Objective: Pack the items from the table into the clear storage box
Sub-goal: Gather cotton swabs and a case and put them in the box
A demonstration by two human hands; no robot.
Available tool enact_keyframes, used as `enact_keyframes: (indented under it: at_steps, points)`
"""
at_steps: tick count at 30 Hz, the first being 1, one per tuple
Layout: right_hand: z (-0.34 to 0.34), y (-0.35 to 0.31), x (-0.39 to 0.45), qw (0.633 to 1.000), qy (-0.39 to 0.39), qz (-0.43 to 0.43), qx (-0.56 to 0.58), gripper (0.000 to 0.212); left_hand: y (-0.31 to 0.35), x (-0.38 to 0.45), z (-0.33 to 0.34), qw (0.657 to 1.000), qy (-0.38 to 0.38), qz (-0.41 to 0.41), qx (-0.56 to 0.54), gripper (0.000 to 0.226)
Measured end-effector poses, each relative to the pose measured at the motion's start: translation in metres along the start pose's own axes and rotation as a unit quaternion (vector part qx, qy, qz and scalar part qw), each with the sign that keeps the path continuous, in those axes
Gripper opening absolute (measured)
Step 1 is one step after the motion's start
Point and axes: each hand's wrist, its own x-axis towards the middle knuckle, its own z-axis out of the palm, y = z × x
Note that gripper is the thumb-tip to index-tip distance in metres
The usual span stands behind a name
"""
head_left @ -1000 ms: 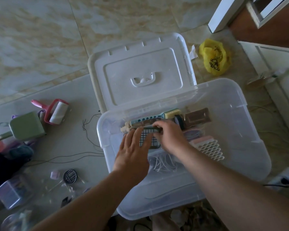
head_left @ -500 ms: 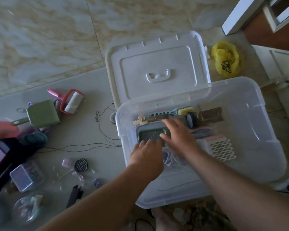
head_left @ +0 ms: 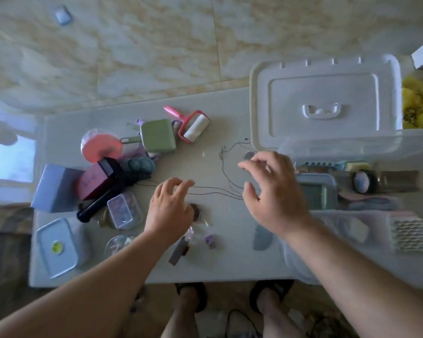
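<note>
The clear storage box [head_left: 352, 262] stands at the table's right end, its white lid [head_left: 325, 103] lying behind it. Inside lie a green-grey case [head_left: 315, 191], a comb, a brown holder and a white honeycomb piece [head_left: 410, 234]. My left hand [head_left: 169, 211] hovers over the table's middle with fingers loosely curled, holding nothing, above a small round dark item. My right hand [head_left: 271, 191] hangs left of the box, fingers spread and bent, empty, over a thin black cord [head_left: 215, 189]. On the left sit a pink lint roller [head_left: 193, 125], a green case [head_left: 158, 135] and a small clear box [head_left: 123, 211].
A pile at the left end holds a pink disc [head_left: 100, 147], a blue box [head_left: 55, 187], a dark tool and a lidded blue tub [head_left: 58, 247]. Small bits and a grey clip [head_left: 178, 250] lie near the front edge. A yellow bag [head_left: 416, 103] is on the floor.
Both hands have left the box and moved left over the table. The view has swung left, bringing the table's left end into sight. The green-grey case stays in the box.
</note>
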Motion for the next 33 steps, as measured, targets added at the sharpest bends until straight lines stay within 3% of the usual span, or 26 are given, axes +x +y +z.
enact_keyframes:
  at_steps: [6, 12, 16, 19, 22, 27, 33]
  points:
    - [0.123, -0.046, -0.023, 0.986, -0.153, 0.061, -0.005, 0.047, -0.138, -0.042, 0.004, 0.986, -0.037, -0.149, 0.056, 0.068]
    - [0.205, -0.088, -0.028, 0.953, -0.287, 0.083, -0.043, 0.04, -0.216, -0.048, 0.015, 0.966, -0.025, -0.258, -0.011, 0.084]
    - [0.244, -0.098, -0.014, 0.929, -0.343, 0.089, -0.104, 0.031, -0.233, -0.024, 0.032, 0.957, -0.015, -0.273, -0.091, 0.089]
    - [0.264, -0.096, -0.007, 0.903, -0.387, 0.092, -0.161, 0.032, -0.23, -0.003, 0.043, 0.964, 0.0, -0.258, -0.07, 0.104]
    - [0.278, -0.091, -0.007, 0.892, -0.397, 0.093, -0.197, 0.03, -0.221, 0.015, 0.053, 0.968, -0.005, -0.25, -0.028, 0.114]
    - [0.294, -0.085, -0.019, 0.911, -0.362, 0.076, -0.18, 0.024, -0.215, 0.023, 0.062, 0.972, -0.025, -0.232, -0.005, 0.116]
    - [0.279, -0.078, -0.02, 0.936, -0.323, 0.099, -0.094, 0.024, -0.216, 0.02, 0.045, 0.977, -0.017, -0.207, -0.041, 0.095]
